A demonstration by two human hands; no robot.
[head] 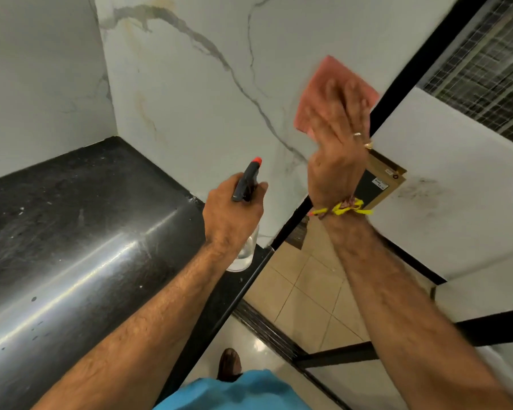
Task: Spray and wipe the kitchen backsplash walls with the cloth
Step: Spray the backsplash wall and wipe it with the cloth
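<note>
— both hands busy: my right hand (336,134) lies flat, fingers straight, pressing the pink cloth (332,93) onto the marble backsplash (196,93) at about 1 o'clock of me. my left hand (234,214) is curled round the neck of the spray bottle (246,184), its red nozzle aimed at the wall toward 12.

— what might go wrong?

— i reckon the cloth could slide off the wall's end. it sits just beside the black edge strip (397,93) at its 3 o'clock, so a long stroke that way would drag cloth and knuckles over the corner. the cloth looks blurred, so the grip under my palm may be light and it could slip down. a squeeze of the trigger now might wet my right wrist, which is near the nozzle's line.

— room to move?

— plenty toward 9 and 10 o'clock: bare marble runs to the inner corner. below, the black bench (71,220) stops any downward stroke. the bottle's clear base hangs just above the bench end, near its edge.
</note>
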